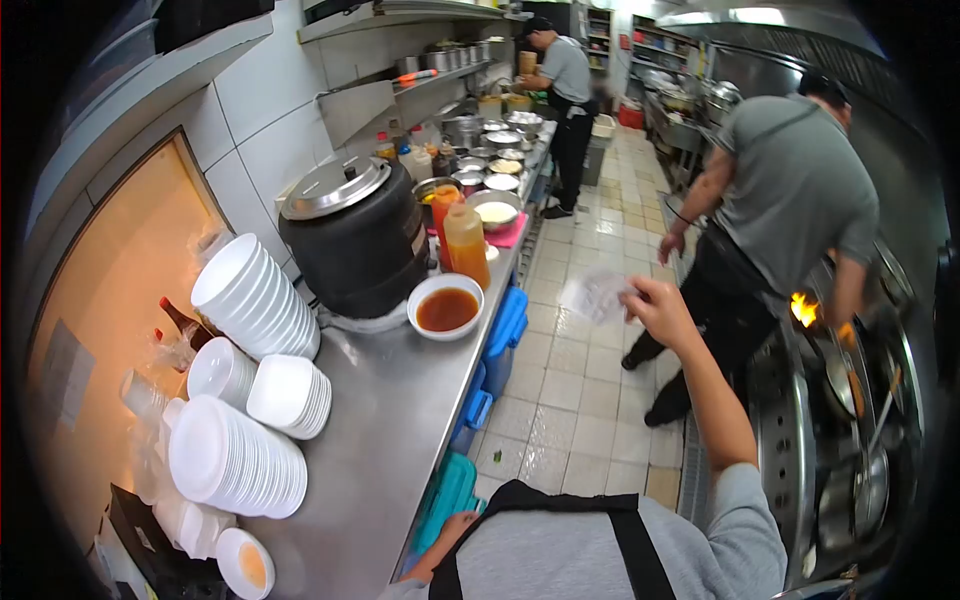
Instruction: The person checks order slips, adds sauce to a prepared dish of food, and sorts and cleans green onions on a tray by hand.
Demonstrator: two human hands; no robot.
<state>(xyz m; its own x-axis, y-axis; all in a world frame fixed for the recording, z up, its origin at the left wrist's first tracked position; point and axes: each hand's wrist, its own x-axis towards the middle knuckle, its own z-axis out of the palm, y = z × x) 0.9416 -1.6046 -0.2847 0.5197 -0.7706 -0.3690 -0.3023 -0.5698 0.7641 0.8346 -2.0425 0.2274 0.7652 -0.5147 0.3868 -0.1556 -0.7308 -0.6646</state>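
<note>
My right hand is raised over the tiled floor, its fingers closed on a thin, translucent plastic piece. Low at the counter's edge, beside a teal lid, is my left hand; its fingers are partly hidden, and I cannot make out whether it holds anything. On the steel counter sits a white bowl of brown sauce. Behind it stand an orange-yellow squeeze bottle and a black soup warmer with a metal lid.
Stacks of white bowls and plates line the counter's left side. A co-worker bends over the stove at right, near a flame. Another person stands farther back. Blue bins sit below the counter.
</note>
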